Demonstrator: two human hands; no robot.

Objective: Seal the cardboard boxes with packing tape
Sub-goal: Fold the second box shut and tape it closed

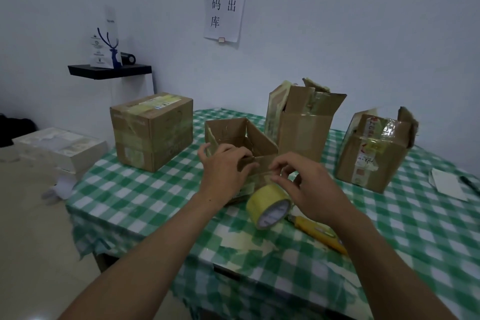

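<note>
Standing open, the small box (235, 135) looks battered.

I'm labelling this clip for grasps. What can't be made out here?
Head view only:
- small open box: near wall hidden by the left hand holding it.
- right hand: whether it pinches tape from the tape roll, too small.
- knife: partly covered by the right forearm.

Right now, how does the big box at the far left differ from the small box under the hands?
The big box is closed, its top flaps down and taped over; the small box stands open at the top. The big box is taller and bulkier than the small box. Nothing touches the big box, while the left hand grips the small box's near wall. Both are brown cardboard, standing on the green checked cloth.
</note>
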